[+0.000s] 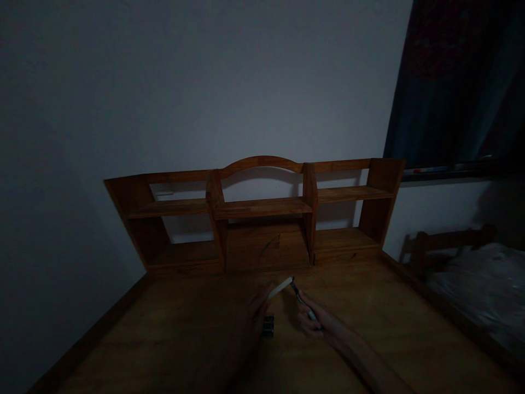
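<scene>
In dim light, my left hand (253,314) is closed around the lower end of a white candle (281,288), tilted up to the right. A slim lighter (305,306) with a dark narrow neck and a pale handle is gripped in my right hand (314,317). Its dark tip meets the candle's upper end or lies very close to it; I cannot tell which. No flame shows. Beside my left hand a small dark block (268,326) with lighter bands lies on the wooden desk (356,312); its kind is too dark to make out.
A low wooden shelf unit (262,209) with several compartments stands along the desk's back edge, against a pale wall (262,82). Dark curtains (455,93) hang at the upper right. Past the desk's right edge lies a pale, plastic-like heap (488,290) by a wooden rail (451,239).
</scene>
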`<state>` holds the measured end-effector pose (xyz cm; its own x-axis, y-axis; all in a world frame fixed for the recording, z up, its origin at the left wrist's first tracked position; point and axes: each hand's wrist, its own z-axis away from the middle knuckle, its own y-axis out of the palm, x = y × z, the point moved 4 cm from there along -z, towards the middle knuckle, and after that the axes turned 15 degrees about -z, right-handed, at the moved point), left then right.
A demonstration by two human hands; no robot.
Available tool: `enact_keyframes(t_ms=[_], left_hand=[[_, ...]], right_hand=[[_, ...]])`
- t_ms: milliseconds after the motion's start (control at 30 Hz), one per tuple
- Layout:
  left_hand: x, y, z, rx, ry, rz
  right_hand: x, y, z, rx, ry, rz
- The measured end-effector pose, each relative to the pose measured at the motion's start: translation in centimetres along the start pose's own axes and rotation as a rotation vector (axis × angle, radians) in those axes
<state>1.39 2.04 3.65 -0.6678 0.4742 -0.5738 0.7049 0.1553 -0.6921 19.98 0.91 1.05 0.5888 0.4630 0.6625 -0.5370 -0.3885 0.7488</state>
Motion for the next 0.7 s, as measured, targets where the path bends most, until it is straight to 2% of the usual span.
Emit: enact_keyframes(t_ms=[233, 367, 533, 700], left_hand=[[0.0, 0.0, 0.0, 0.021, -0.018, 0.010], [0.0, 0.1, -0.2, 0.010, -0.024, 0.015], [0.1, 0.2, -0.3, 0.020, -0.036, 0.027], [-0.1, -0.1, -0.2, 0.024, 0.000, 0.005]], right_hand=[[0.3, -0.3, 0.1, -0.188, -0.013, 0.297], [0.3, -1.0, 0.0, -0.315, -0.012, 0.250], [0.8, -1.4, -0.2, -0.285, -0.068, 0.139], [0.1, -1.0, 0.0, -0.307, -0.016, 0.239]])
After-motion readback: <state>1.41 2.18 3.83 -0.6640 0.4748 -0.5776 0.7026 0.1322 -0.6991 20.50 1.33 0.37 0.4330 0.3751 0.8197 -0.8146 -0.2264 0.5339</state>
